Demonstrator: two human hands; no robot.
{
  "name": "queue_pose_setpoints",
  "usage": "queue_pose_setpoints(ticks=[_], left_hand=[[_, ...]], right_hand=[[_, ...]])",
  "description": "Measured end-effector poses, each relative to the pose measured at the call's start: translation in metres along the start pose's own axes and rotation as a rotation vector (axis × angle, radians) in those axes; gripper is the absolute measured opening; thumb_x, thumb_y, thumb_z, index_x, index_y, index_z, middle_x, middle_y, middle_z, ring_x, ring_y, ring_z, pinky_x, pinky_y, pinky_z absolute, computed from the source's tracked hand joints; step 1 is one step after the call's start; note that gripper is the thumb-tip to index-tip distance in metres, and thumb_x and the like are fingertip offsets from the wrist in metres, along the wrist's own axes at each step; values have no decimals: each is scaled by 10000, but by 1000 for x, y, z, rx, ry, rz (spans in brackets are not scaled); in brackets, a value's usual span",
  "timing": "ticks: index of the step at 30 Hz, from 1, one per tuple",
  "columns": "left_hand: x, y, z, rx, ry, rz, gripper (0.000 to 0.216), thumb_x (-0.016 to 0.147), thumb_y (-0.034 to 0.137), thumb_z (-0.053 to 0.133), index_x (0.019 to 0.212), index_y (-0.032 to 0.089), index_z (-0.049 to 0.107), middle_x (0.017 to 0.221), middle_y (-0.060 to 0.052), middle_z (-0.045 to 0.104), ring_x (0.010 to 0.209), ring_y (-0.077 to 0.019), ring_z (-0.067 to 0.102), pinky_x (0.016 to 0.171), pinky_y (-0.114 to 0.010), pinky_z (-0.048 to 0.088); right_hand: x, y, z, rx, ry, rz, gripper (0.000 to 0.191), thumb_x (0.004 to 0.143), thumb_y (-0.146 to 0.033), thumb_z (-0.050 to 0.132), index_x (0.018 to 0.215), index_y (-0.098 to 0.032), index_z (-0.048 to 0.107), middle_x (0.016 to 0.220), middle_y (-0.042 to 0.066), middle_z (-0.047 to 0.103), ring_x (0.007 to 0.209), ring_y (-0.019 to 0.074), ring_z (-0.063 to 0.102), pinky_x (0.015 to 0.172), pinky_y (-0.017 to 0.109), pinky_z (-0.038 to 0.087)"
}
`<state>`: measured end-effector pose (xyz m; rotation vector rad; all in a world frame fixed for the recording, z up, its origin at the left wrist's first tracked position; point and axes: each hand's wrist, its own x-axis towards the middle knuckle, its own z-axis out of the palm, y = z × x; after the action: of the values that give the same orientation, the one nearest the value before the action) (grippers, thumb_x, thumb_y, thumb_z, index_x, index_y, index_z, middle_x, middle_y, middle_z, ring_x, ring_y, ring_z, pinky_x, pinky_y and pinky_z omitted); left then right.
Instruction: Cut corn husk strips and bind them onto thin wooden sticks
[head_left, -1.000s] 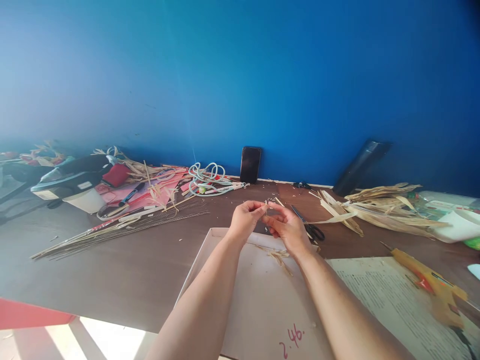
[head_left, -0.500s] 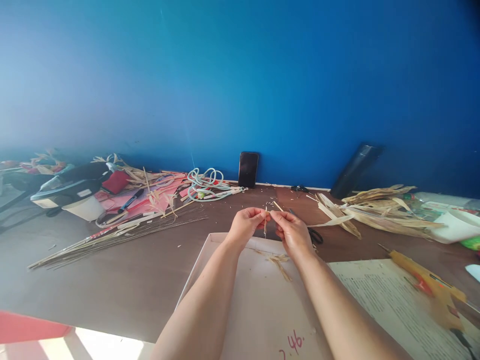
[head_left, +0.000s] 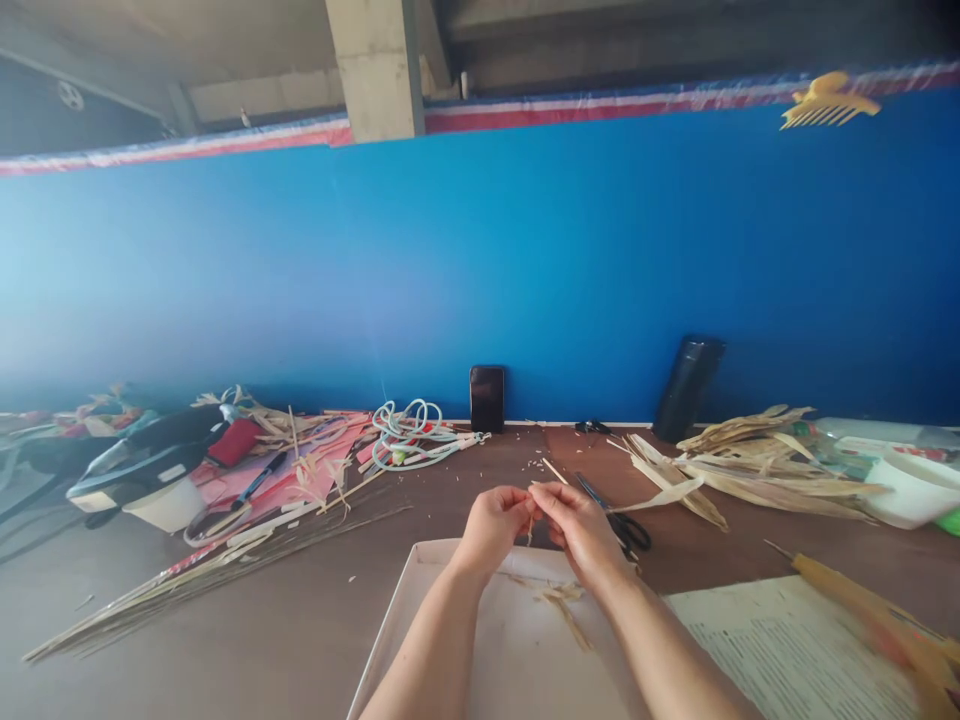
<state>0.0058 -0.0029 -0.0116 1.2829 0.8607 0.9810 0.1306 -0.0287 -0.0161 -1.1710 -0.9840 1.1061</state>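
My left hand (head_left: 495,522) and my right hand (head_left: 577,525) meet above the far edge of a white cardboard sheet (head_left: 420,620). Both are closed in a pinch on a thin pale straw strip (head_left: 531,522) that hangs down between the fingertips. A few loose straw scraps (head_left: 559,600) lie on the sheet just under my hands. Black-handled scissors (head_left: 626,525) rest on the brown table (head_left: 300,600) right behind my right hand.
Dried husk leaves (head_left: 750,465) are piled at right beside a white bowl (head_left: 907,490). A yellow glue gun (head_left: 877,620) lies on printed paper (head_left: 795,660). Long thin sticks (head_left: 210,570), pink paper, a coiled cord (head_left: 409,435), a phone (head_left: 487,398) and a black cylinder (head_left: 686,388) stand along the blue wall.
The view has tilted upward, so the wall's top and ceiling now show. My hands have stayed together on the strip, with the fingertips drawn closer.
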Motion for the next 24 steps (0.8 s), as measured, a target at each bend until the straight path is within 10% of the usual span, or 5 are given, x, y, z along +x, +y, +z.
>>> queue_pose_setpoints(ticks=[24], left_hand=[[6,-13,6,252,6,44,353,682,482,585,591,143,546,497,8,476,472,-88,375,487,-232,257]], right_hand=[[3,3,4,18,109,-101,264,675,-470,622,622,-222,546,399,-60,409,369,101,315,386,237,219]])
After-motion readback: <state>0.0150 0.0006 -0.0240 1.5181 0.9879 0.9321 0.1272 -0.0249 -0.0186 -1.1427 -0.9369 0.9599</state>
